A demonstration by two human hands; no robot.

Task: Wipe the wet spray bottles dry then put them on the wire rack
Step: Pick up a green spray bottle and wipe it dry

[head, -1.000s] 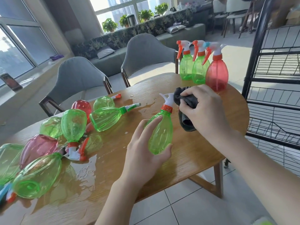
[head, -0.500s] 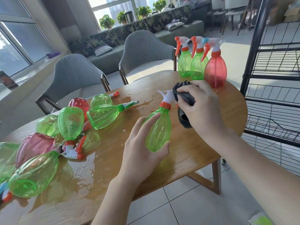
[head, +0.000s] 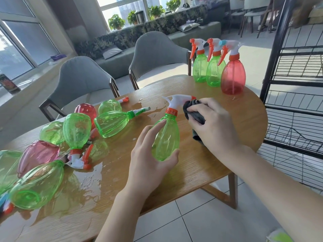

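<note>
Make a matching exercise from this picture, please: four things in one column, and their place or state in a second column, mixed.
Things:
1. green bottle
2. dark cloth
3. red bottle
4. wire rack

Places or states:
A. standing upright at the far edge of the table
B. standing on the floor to the right of the table
C. held by the left hand
D. gripped in the right hand

Pairs: 1-C, 2-D, 3-A, 4-B
</note>
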